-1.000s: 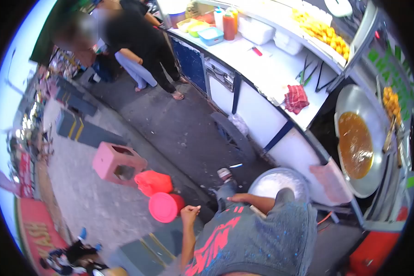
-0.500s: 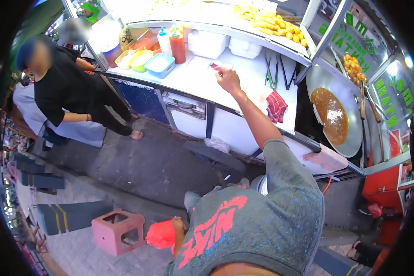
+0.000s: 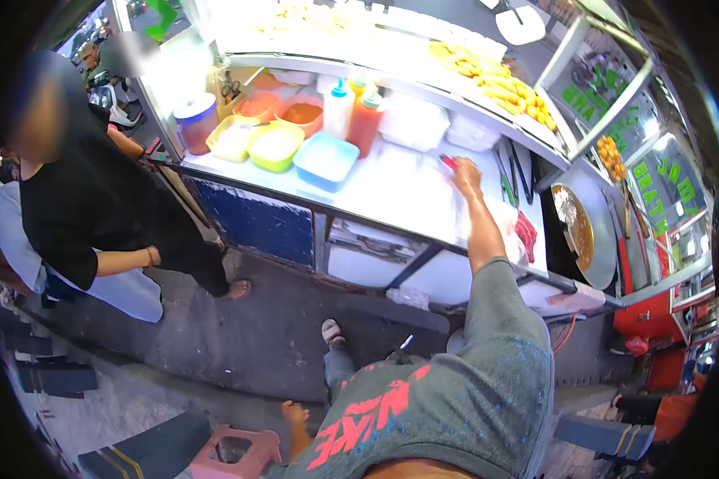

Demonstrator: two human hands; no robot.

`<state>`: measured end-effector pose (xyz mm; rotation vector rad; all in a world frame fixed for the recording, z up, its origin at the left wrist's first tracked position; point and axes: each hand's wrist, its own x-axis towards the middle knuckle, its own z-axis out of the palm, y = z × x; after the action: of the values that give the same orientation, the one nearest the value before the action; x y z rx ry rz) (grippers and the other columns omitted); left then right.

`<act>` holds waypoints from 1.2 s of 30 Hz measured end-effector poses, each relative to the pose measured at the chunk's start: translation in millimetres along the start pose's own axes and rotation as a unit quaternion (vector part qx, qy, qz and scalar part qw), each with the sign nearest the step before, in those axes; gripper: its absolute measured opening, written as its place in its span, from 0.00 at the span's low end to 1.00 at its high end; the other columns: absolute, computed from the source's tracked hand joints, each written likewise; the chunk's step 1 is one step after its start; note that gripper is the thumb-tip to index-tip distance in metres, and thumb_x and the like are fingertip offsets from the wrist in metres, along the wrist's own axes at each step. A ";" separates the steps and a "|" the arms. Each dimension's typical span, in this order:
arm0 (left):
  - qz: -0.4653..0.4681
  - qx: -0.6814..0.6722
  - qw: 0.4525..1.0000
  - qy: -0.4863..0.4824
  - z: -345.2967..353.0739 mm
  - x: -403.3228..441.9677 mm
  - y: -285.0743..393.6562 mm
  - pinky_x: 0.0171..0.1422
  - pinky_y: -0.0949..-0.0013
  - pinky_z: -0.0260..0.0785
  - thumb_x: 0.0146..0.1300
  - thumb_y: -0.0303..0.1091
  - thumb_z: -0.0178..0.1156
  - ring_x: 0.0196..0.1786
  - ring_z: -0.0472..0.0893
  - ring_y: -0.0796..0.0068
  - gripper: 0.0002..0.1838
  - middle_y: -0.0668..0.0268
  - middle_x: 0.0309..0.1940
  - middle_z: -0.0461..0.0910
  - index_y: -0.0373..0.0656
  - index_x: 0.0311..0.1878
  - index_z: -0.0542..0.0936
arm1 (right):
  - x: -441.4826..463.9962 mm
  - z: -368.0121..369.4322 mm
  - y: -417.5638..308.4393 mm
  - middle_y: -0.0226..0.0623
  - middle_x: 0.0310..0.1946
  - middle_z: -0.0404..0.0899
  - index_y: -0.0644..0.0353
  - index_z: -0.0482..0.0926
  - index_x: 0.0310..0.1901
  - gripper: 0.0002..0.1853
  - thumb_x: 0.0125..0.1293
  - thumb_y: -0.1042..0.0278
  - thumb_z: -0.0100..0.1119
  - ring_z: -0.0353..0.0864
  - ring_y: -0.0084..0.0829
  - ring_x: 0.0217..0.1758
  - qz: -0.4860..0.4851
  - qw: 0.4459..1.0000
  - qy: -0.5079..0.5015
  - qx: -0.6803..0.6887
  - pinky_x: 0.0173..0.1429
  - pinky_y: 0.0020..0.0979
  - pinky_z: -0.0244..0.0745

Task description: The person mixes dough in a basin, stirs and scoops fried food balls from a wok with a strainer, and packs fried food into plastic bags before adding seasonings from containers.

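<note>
My right hand point(image 3: 466, 177) is stretched over the white counter point(image 3: 411, 184), its fingers closed on a small red object point(image 3: 449, 162) whose kind I cannot make out. Just beyond it stand white boxes point(image 3: 414, 121). Tongs point(image 3: 506, 172) and a red checked cloth point(image 3: 526, 236) lie to its right. My left hand point(image 3: 295, 415) hangs low beside my body, above a pink plastic stool point(image 3: 236, 455); its fingers look loosely apart and nothing shows in them.
Sauce bottles point(image 3: 365, 126) and coloured tubs point(image 3: 326, 162) stand on the counter's left. A wok point(image 3: 595, 231) with brown oil sits at the right. Fried food point(image 3: 495, 84) fills the upper shelf. Another person point(image 3: 96, 184) stands at the left.
My view has moved nearer the counter and its left end. The right hand, still pinching the red object, now appears farther right, by the tongs. The red bag by my left hand is out of sight.
</note>
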<state>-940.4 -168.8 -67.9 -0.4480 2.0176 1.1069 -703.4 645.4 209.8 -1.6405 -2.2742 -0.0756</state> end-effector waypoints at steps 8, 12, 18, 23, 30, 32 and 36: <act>0.106 0.056 0.993 0.015 -22.7 62.8 177.1 0.13 0.71 0.66 0.58 0.21 0.53 0.16 0.76 0.73 0.10 0.63 0.26 0.76 0.42 0.43 0.73 | 8.2 -24.7 -66.4 0.42 0.37 0.83 0.55 0.82 0.36 0.11 0.61 0.58 0.59 0.81 0.43 0.43 0.005 0.984 0.083 0.160 0.45 0.43 0.74; 0.099 0.137 0.981 -0.092 18.8 65.6 212.5 0.14 0.73 0.66 0.61 0.25 0.55 0.17 0.77 0.75 0.07 0.63 0.26 0.77 0.42 0.42 0.74 | 21.7 -29.0 -118.9 0.44 0.35 0.83 0.55 0.83 0.36 0.10 0.61 0.60 0.58 0.82 0.45 0.41 -0.072 0.976 0.010 0.207 0.46 0.42 0.76; 0.132 0.174 0.954 -0.205 62.6 11.7 241.7 0.21 0.77 0.67 0.67 0.42 0.58 0.19 0.77 0.79 0.16 0.64 0.22 0.79 0.40 0.28 0.76 | 34.2 -26.6 -116.5 0.41 0.39 0.84 0.52 0.84 0.38 0.10 0.60 0.60 0.57 0.83 0.44 0.43 0.013 0.982 -0.027 0.188 0.45 0.40 0.77; 0.386 0.230 0.845 -0.289 163.2 -88.8 355.0 0.29 0.69 0.68 0.69 0.41 0.55 0.23 0.77 0.75 0.20 0.62 0.19 0.78 0.37 0.23 0.77 | -36.6 -4.8 -133.2 0.41 0.36 0.84 0.51 0.85 0.38 0.09 0.58 0.62 0.60 0.83 0.42 0.39 -0.149 0.972 -0.089 0.157 0.43 0.41 0.78; 0.763 0.192 0.577 -0.218 329.3 -211.9 499.7 0.56 0.59 0.68 0.63 0.36 0.57 0.51 0.77 0.54 0.13 0.53 0.46 0.80 0.37 0.43 0.80 | -37.7 10.3 -153.9 0.43 0.31 0.84 0.51 0.84 0.32 0.07 0.55 0.61 0.64 0.83 0.45 0.41 -0.064 0.978 -0.034 0.196 0.45 0.43 0.77; 0.756 0.305 0.551 -0.178 366.2 -212.6 505.9 0.65 0.54 0.63 0.63 0.41 0.57 0.61 0.72 0.53 0.18 0.51 0.56 0.75 0.38 0.51 0.78 | -34.0 6.8 -154.0 0.43 0.33 0.83 0.51 0.83 0.30 0.05 0.55 0.62 0.62 0.82 0.45 0.40 -0.047 0.976 -0.077 0.199 0.46 0.43 0.77; 0.691 0.473 0.531 -0.126 397.2 -206.4 484.3 0.72 0.47 0.52 0.64 0.48 0.55 0.70 0.63 0.57 0.27 0.51 0.66 0.66 0.39 0.61 0.72 | -24.3 10.3 -125.6 0.34 0.30 0.82 0.56 0.80 0.33 0.07 0.66 0.65 0.55 0.79 0.29 0.33 -0.002 0.838 -0.036 0.544 0.37 0.30 0.75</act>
<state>-924.2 418.5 231.7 2.0623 2.0825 0.4347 -816.0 583.7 211.8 -0.9790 -1.7304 1.0817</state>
